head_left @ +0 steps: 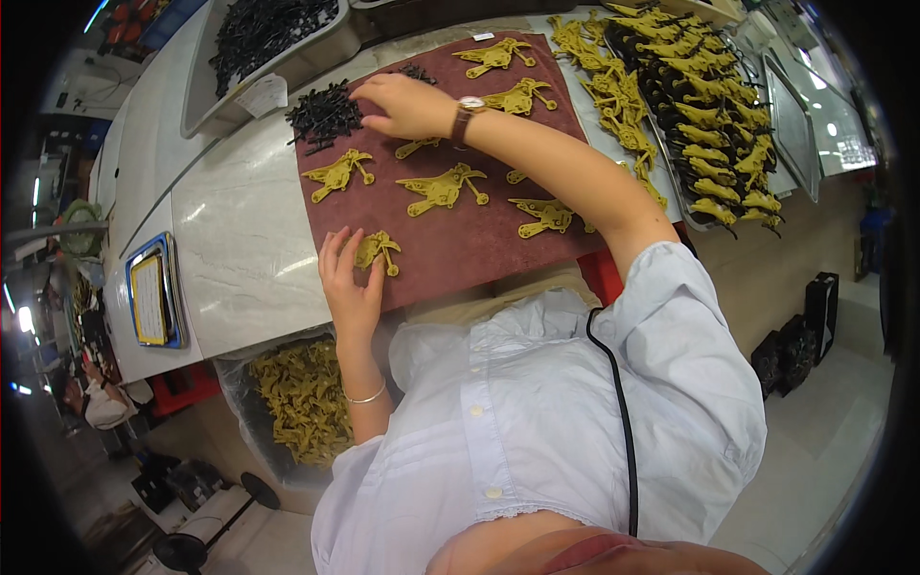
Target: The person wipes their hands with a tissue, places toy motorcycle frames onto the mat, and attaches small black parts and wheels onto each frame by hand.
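While my left hand (347,285) spreads loosely beside a yellow part (379,247) on the cloth (460,254), my right hand (404,103) meets black pieces (322,117).
Its grip I can't tell; likely picking, next calling for one pinched free.

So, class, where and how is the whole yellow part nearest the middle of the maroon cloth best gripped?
Probably grip the yellow part by its broad body, across opposite edges, coming from the person's side: it lies flat, bare maroon cloth borders it there, and the slim arms sticking out rightward look harder to pinch squarely.
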`<state>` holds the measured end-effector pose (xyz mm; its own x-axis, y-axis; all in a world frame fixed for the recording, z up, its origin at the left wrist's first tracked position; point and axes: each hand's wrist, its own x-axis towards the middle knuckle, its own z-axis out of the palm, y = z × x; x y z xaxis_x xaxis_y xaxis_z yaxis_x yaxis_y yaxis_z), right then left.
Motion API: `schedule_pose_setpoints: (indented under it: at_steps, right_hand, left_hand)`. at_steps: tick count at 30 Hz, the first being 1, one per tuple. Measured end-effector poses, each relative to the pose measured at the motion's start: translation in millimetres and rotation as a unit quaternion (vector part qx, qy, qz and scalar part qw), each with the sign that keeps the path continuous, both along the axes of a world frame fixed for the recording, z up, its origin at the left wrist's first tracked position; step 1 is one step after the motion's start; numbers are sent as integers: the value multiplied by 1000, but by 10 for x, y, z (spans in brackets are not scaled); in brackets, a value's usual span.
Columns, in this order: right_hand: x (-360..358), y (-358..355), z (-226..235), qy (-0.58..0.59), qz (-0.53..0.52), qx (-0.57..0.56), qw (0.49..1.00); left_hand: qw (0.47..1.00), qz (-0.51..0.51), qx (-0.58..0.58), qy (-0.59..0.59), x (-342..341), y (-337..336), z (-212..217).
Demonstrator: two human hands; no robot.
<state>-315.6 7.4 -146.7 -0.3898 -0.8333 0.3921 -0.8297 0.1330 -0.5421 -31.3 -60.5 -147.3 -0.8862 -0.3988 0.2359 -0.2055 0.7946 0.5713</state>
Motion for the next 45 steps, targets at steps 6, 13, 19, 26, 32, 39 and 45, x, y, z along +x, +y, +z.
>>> schedule_pose_setpoints:
  at_steps: [6, 13, 19, 26, 32, 39, 45]
  right_hand:
    - [43, -482, -77, 30, -72, 112, 991]
    - [47, -675, -87, 24, -22, 103, 994]
    - [-34, -701, -158, -32, -27, 13, 999]
    - [-125, -702, -232, -56, -16, -12, 998]
    - [-183, -726, -271, -347, -67, -31, 935]
    - [-205, -655, -145, -691, 37, -107, 714]
    - [-255, -645, -191, -804, 94, -136, 571]
  left_hand:
    - [1000, -5, 4, -16, -8, 19, 55]
    - [1000, 28, 2, -9, -1, -14, 68]
    - [999, 18, 36, -9, 79, -60, 65]
    - [999, 37, 9, -2, 88, -45, 25]
    - [997, 41, 52, 27, 100, -83, 44]
    - [997, 57, 52, 22, 127, -83, 10]
    - [997, 58, 50, 19, 105, -92, 6]
